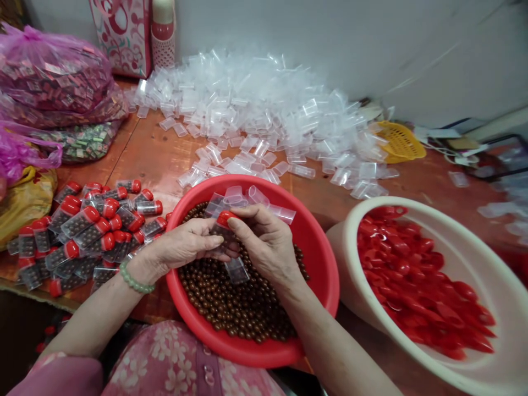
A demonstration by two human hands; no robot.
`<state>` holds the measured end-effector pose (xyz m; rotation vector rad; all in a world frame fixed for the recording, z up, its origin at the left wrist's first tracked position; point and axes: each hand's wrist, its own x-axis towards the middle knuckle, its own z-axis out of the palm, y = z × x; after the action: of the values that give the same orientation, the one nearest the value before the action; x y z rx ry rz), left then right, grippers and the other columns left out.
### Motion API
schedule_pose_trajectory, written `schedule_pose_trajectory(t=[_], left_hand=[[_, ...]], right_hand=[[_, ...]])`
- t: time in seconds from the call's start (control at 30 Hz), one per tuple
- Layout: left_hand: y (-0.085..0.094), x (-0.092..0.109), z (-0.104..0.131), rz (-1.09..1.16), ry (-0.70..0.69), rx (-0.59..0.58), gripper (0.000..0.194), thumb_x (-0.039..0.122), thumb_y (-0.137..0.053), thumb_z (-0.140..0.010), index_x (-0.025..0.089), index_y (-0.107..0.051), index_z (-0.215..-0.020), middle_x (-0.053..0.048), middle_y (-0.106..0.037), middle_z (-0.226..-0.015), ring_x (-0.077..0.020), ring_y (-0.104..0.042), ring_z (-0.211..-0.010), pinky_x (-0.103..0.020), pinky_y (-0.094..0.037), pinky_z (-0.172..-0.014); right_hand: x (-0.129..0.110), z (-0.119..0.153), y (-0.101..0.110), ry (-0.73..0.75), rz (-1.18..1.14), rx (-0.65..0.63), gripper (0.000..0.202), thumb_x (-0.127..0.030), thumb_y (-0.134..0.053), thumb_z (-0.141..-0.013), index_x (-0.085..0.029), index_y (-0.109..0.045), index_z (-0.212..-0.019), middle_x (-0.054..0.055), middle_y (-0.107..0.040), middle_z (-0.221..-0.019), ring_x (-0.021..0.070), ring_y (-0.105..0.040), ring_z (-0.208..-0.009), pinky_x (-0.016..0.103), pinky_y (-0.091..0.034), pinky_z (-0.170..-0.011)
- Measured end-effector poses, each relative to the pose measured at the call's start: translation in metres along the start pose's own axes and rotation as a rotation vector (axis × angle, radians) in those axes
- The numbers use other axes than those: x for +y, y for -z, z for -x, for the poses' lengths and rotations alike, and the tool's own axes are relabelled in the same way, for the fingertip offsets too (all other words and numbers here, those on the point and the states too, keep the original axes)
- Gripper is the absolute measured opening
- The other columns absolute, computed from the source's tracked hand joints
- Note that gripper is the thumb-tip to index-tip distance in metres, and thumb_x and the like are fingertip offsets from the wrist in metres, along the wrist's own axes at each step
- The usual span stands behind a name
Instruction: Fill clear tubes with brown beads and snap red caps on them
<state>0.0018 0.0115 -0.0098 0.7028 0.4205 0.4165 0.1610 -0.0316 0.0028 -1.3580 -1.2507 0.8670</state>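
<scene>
My left hand (192, 240), with a green bead bracelet at the wrist, is wrapped round a small clear bottle (221, 231) of dark beads. The fingers of my right hand (264, 236) pinch the red cap (226, 218) on top of this bottle. Both hands are over a red basin (325, 258) of brown beads (231, 305). Several empty clear tubes (258, 197) lie at the back of the basin, and another clear tube (237, 270) rests on the beads under my hands.
Filled red-capped bottles (88, 225) are piled at the left. Empty clear containers (264, 110) are heaped along the wall. A white tub (457, 231) of red caps (412, 286) stands right. Pink plastic bags (53, 71) sit back left, a yellow basket (400, 142) back right.
</scene>
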Motion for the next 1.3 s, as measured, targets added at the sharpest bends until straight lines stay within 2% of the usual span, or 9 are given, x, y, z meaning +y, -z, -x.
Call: schedule_pose_trajectory(t=[0.17,0.37,0.4,0.5,0.57,0.67,0.8,1.03,1.3], left_hand=[[-0.004,-0.001,-0.001,-0.120,-0.042,0.064,0.040,0.033,-0.075,-0.075,0.012,-0.062,-0.106,-0.005,-0.065,-0.090,-0.0123,-0.064,-0.079,-0.027,-0.051,-0.076],[-0.009,0.001,0.002,-0.317,-0.039,0.110,0.022,0.026,-0.065,-0.081,0.010,-0.064,-0.096,-0.003,-0.061,-0.080,-0.0121,-0.057,-0.074,-0.026,-0.047,-0.071],[-0.009,0.002,0.002,-0.334,-0.047,0.118,0.020,0.025,-0.065,-0.081,0.011,-0.064,-0.095,-0.003,-0.061,-0.081,-0.0124,-0.057,-0.075,-0.026,-0.047,-0.072],[-0.009,0.002,0.001,-0.302,-0.053,0.143,0.025,0.028,-0.068,-0.079,0.011,-0.065,-0.097,-0.005,-0.063,-0.088,-0.0143,-0.059,-0.080,-0.029,-0.048,-0.077],[-0.009,0.001,0.000,-0.252,-0.046,0.140,0.033,0.034,-0.070,-0.077,0.011,-0.065,-0.101,-0.006,-0.065,-0.091,-0.0158,-0.060,-0.081,-0.031,-0.048,-0.080],[-0.010,0.002,-0.002,-0.239,-0.095,0.121,0.043,0.044,-0.075,-0.072,0.011,-0.067,-0.100,-0.008,-0.067,-0.092,-0.0186,-0.060,-0.088,-0.033,-0.046,-0.087],[-0.009,0.001,-0.002,-0.259,-0.125,0.100,0.046,0.048,-0.075,-0.072,0.011,-0.069,-0.099,-0.008,-0.068,-0.095,-0.0205,-0.059,-0.095,-0.035,-0.042,-0.094],[-0.004,-0.005,0.000,-0.182,-0.135,0.021,0.039,0.041,-0.077,-0.072,0.012,-0.070,-0.098,-0.006,-0.068,-0.091,-0.0175,-0.059,-0.088,-0.031,-0.045,-0.089],[-0.005,-0.002,-0.003,-0.030,-0.096,0.029,0.044,0.052,-0.078,-0.068,0.011,-0.068,-0.083,-0.003,-0.066,-0.079,-0.0124,-0.057,-0.076,-0.026,-0.046,-0.080]], right_hand=[[0.003,-0.002,0.006,0.089,0.108,-0.088,0.005,-0.027,-0.063,-0.086,-0.022,-0.065,-0.088,-0.001,-0.069,-0.081,0.0129,-0.064,-0.072,0.027,-0.051,-0.069],[-0.003,0.000,0.019,0.315,0.404,-0.253,0.005,-0.024,-0.057,-0.092,-0.022,-0.061,-0.093,-0.001,-0.067,-0.077,0.0124,-0.062,-0.067,0.026,-0.050,-0.065],[-0.003,0.002,0.020,0.369,0.469,-0.266,0.009,-0.028,-0.058,-0.091,-0.021,-0.059,-0.098,0.001,-0.068,-0.081,0.0142,-0.064,-0.071,0.027,-0.051,-0.067],[-0.003,0.008,0.018,0.531,0.674,-0.278,0.050,-0.051,-0.066,-0.082,-0.016,-0.051,-0.116,0.012,-0.068,-0.099,0.0240,-0.066,-0.089,0.036,-0.054,-0.076],[-0.002,0.010,0.013,0.605,0.812,-0.268,0.069,-0.059,-0.067,-0.077,-0.011,-0.046,-0.122,0.018,-0.066,-0.103,0.0292,-0.064,-0.094,0.042,-0.053,-0.078],[0.001,0.011,0.004,0.686,0.956,-0.221,0.065,-0.049,-0.066,-0.081,-0.006,-0.042,-0.124,0.021,-0.065,-0.102,0.0301,-0.063,-0.090,0.044,-0.051,-0.075],[0.003,0.009,-0.001,0.779,0.981,-0.161,0.053,-0.033,-0.062,-0.080,-0.007,-0.042,-0.122,0.017,-0.065,-0.095,0.0267,-0.060,-0.082,0.040,-0.048,-0.070],[0.003,0.008,0.000,0.846,0.949,-0.136,0.056,-0.034,-0.060,-0.078,-0.015,-0.040,-0.126,0.008,-0.064,-0.083,0.0238,-0.057,-0.071,0.039,-0.044,-0.070],[0.005,0.006,-0.001,0.842,0.952,-0.134,0.059,-0.035,-0.064,-0.077,-0.013,-0.040,-0.126,0.010,-0.065,-0.084,0.0241,-0.060,-0.072,0.039,-0.044,-0.071]])
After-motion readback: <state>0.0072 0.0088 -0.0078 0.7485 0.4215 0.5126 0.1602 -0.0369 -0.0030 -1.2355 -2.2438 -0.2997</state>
